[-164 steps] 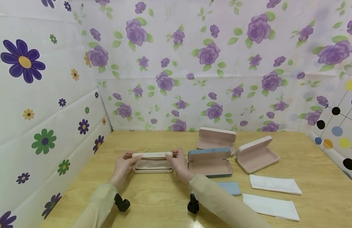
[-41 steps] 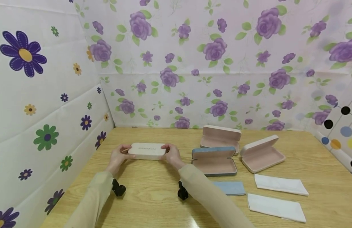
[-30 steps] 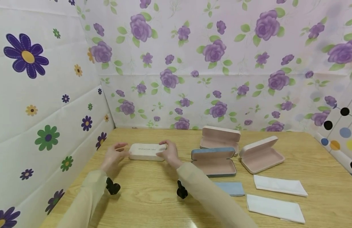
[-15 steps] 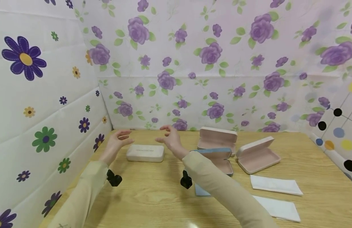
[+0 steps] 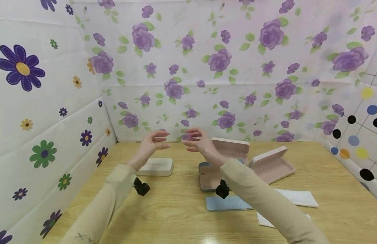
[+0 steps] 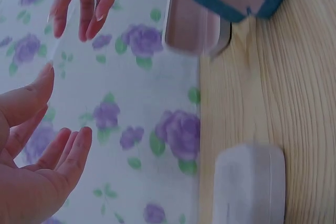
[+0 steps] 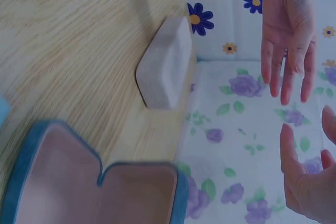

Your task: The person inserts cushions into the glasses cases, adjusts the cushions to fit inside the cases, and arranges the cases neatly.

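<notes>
Both hands are raised above the table with nothing in them. My left hand [image 5: 150,146], fingers loosely bent, hovers over the closed white glasses case [image 5: 159,167] and hides part of its lid. Facing it, with a gap between the fingertips, is my right hand [image 5: 203,145], its fingers relaxed too. Behind and below the right hand stands an open blue glasses case [image 5: 208,181] with a pink lining. In the right wrist view the white case [image 7: 165,66] lies shut on the wood, apart from both hands.
Two open white glasses cases, one at the back [image 5: 232,148] and one to the right [image 5: 272,166], show pink linings. A folded blue cloth [image 5: 226,203] lies in front, with two white cloths [image 5: 304,197] partly behind the right sleeve. Flowered sheets [image 5: 182,67] wall the table.
Earlier the white case stood open between both hands with a folded cloth inside. Its lid has since been shut, the hands have let go, risen, and moved rightward.
</notes>
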Action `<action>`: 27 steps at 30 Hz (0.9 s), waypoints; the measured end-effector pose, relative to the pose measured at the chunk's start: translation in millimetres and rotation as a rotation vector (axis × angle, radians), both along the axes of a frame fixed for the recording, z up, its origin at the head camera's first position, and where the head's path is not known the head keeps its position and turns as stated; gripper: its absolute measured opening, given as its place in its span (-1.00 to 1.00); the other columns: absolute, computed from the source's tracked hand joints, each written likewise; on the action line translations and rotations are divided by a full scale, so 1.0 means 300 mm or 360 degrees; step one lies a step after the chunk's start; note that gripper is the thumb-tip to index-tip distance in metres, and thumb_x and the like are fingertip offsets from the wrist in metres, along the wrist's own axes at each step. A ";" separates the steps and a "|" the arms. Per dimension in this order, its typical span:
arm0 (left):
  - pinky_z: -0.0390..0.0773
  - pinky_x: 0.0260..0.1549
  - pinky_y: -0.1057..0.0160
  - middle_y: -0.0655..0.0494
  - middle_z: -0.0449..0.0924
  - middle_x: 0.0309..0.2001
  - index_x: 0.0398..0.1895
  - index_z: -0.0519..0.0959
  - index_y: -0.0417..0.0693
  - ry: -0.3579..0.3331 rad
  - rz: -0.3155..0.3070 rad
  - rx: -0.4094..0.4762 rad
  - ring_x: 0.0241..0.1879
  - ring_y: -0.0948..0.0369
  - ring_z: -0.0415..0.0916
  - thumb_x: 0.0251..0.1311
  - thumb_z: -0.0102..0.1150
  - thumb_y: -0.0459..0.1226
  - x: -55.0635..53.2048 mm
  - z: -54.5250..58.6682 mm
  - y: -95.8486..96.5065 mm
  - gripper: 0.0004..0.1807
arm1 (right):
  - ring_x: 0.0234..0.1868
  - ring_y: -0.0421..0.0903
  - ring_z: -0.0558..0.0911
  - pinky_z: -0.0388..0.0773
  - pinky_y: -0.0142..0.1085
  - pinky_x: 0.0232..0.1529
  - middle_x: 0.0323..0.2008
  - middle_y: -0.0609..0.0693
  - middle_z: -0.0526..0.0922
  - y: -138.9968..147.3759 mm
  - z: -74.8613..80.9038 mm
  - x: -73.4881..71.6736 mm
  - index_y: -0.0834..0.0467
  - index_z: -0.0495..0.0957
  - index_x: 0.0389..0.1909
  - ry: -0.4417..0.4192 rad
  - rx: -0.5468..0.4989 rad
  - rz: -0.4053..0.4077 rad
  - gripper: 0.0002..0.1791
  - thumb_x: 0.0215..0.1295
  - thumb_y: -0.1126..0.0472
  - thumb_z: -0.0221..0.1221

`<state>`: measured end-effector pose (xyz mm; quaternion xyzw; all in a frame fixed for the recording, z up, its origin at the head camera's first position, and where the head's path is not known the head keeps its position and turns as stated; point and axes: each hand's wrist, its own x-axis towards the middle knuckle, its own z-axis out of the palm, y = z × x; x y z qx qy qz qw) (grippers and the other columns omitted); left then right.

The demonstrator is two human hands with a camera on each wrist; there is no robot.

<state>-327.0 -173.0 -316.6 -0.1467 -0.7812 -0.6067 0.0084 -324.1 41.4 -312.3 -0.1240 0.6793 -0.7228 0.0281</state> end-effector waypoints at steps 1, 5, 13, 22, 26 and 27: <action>0.30 0.00 0.00 -0.06 0.30 0.15 0.15 0.36 -0.21 -0.0002 -0.0032 -0.0002 0.11 0.00 0.25 0.01 0.29 -0.36 0.004 0.001 0.020 -0.43 | -0.09 0.08 0.44 0.52 -0.13 -0.25 -0.07 0.18 0.35 0.022 0.001 0.004 0.25 0.38 0.00 0.0010 -0.0012 0.0016 -0.54 0.05 0.43 0.26; 0.32 -0.02 0.00 0.00 0.33 0.12 0.13 0.37 -0.16 -0.0020 -0.0154 -0.0024 0.10 0.03 0.28 0.00 0.31 -0.34 0.022 0.005 0.096 -0.43 | -0.08 0.13 0.45 0.52 -0.11 -0.26 -0.04 0.22 0.32 0.113 0.005 0.019 0.25 0.36 0.01 0.0086 -0.0007 0.0092 -0.54 0.07 0.42 0.25; 0.40 -0.09 0.06 0.01 0.41 0.07 0.06 0.44 -0.14 0.0031 -0.0427 -0.0085 0.06 0.04 0.32 -0.03 0.33 -0.34 0.040 0.006 0.238 -0.49 | -0.12 0.11 0.50 0.49 -0.01 -0.22 -0.04 0.31 0.37 0.297 -0.044 0.034 0.32 0.33 0.06 0.0178 0.0120 0.0275 -0.52 0.12 0.36 0.23; 0.48 -0.20 0.15 -0.04 0.46 -0.01 0.01 0.45 -0.28 0.0040 -0.0836 -0.0182 -0.01 -0.04 0.39 -0.02 0.29 -0.44 0.051 -0.021 0.321 -0.54 | -0.20 0.22 0.53 0.51 0.02 -0.32 -0.14 0.33 0.46 0.459 -0.098 0.038 0.34 0.40 0.00 0.0290 0.0362 0.0543 -0.59 0.11 0.36 0.23; 0.51 -0.26 0.17 -0.14 0.52 -0.13 -0.09 0.48 -0.39 0.0034 -0.1031 -0.0270 -0.12 -0.11 0.46 -0.05 0.27 -0.51 0.057 -0.046 0.339 -0.62 | -0.25 0.28 0.53 0.48 0.10 -0.32 -0.19 0.33 0.49 0.541 -0.130 0.032 0.39 0.41 -0.02 0.0284 0.0500 0.0753 -0.62 0.13 0.36 0.21; 0.51 -0.26 0.18 -0.17 0.52 -0.15 -0.11 0.50 -0.39 0.0031 -0.1061 -0.0303 -0.16 -0.09 0.48 -0.06 0.27 -0.52 0.059 -0.053 0.342 -0.64 | -0.26 0.26 0.54 0.47 0.10 -0.31 -0.19 0.32 0.50 0.558 -0.139 0.033 0.40 0.41 -0.04 0.0268 0.0533 0.0786 -0.62 0.13 0.36 0.21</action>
